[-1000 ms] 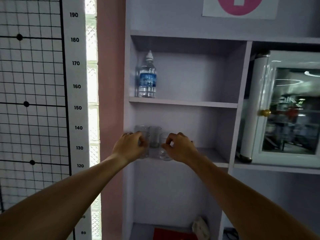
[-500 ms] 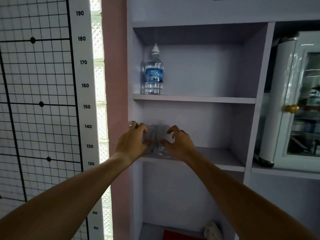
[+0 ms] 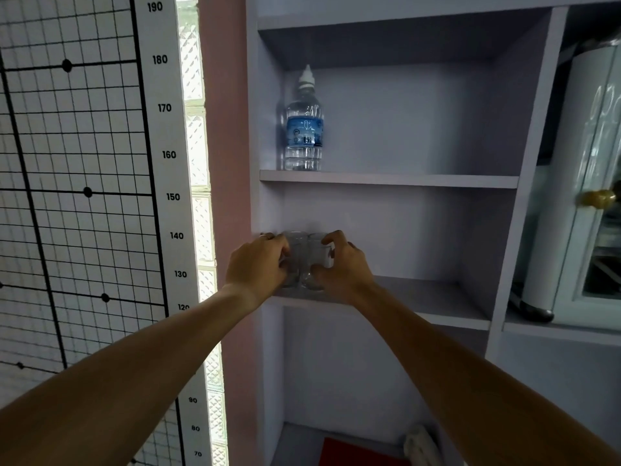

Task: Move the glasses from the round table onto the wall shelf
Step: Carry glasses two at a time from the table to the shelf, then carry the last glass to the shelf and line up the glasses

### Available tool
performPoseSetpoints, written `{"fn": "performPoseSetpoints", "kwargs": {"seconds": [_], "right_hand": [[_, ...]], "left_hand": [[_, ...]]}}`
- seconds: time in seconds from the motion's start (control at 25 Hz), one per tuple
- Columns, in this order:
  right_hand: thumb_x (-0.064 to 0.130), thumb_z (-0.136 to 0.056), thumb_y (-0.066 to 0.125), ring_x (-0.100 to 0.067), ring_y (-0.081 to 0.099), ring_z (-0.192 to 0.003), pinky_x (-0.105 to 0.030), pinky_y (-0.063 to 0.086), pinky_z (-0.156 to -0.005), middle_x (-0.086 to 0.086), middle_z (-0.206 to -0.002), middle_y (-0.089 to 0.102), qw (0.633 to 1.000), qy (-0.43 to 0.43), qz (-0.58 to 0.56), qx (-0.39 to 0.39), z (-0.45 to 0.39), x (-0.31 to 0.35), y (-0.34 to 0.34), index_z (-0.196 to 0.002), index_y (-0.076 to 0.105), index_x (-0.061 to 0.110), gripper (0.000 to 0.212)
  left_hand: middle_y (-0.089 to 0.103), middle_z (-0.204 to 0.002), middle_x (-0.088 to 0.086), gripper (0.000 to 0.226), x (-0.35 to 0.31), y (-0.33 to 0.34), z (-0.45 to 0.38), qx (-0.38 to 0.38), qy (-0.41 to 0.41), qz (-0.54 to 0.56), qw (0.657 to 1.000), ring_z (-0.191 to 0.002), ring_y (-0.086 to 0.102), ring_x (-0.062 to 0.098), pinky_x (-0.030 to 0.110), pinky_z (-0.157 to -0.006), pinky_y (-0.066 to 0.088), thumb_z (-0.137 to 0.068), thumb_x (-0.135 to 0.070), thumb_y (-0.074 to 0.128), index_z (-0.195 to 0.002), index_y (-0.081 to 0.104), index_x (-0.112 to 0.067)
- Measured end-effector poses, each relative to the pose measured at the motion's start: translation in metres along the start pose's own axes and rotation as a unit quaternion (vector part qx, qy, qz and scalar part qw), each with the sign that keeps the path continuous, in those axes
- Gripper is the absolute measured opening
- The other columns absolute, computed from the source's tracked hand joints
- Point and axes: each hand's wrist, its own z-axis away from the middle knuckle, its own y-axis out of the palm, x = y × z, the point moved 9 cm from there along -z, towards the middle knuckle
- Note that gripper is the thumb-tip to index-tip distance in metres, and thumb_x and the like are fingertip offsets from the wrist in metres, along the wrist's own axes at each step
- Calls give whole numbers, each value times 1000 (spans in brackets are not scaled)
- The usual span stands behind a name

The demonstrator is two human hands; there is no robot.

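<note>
Two clear glasses stand side by side at the left end of the middle wall shelf (image 3: 430, 299). My left hand (image 3: 257, 267) wraps around the left glass (image 3: 295, 253). The right glass (image 3: 314, 260) is gripped by my right hand (image 3: 342, 267). Both glasses rest with their bases on the shelf board, touching or nearly touching each other. My fingers hide much of each glass. The round table is out of view.
A water bottle (image 3: 304, 129) stands on the shelf above, at its left. A white cabinet with a glass door and brass knob (image 3: 596, 198) is to the right. A height chart (image 3: 161, 156) hangs on the left wall. Something red (image 3: 356, 454) lies on the lowest shelf.
The view has moved closer to the shelf and shifted left. Both hands have pushed the two glasses together toward the shelf's left end; a third glass seen between them earlier is hidden now.
</note>
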Motion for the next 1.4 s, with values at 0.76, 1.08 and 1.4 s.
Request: {"fn": "performPoseSetpoints", "kwargs": {"seconds": [0.76, 1.08, 1.4], "right_hand": [[29, -83, 68, -14, 63, -69, -23, 48, -58, 5, -72, 67, 986, -104, 74, 103, 72, 109, 74, -79, 69, 21, 9], [34, -82, 69, -14, 64, -85, -28, 52, -70, 8, -86, 65, 922, -267, -10, 281, 251, 357, 257, -82, 67, 26, 9], [25, -79, 66, -19, 66, -83, -25, 47, -69, -1, -87, 73, 799, -436, -98, 402, 500, 606, 371, -85, 75, 17, 13]], "left_hand": [[65, -94, -10, 23, 117, -82, 113, 239, -174, -45, 954, -90, 63, 13, 34, -83, 53, -82, -49, 70, -92, 67, -29], [67, -95, -4, 18, 271, -336, 335, 193, -369, -132, 900, -91, 63, 19, 31, -76, 50, -79, -46, 71, -83, 67, -29], [73, -94, -2, 31, 328, -612, 612, 135, -555, -273, 774, -92, 67, 19, 36, -87, 53, -75, -49, 64, -88, 73, -22]]}}
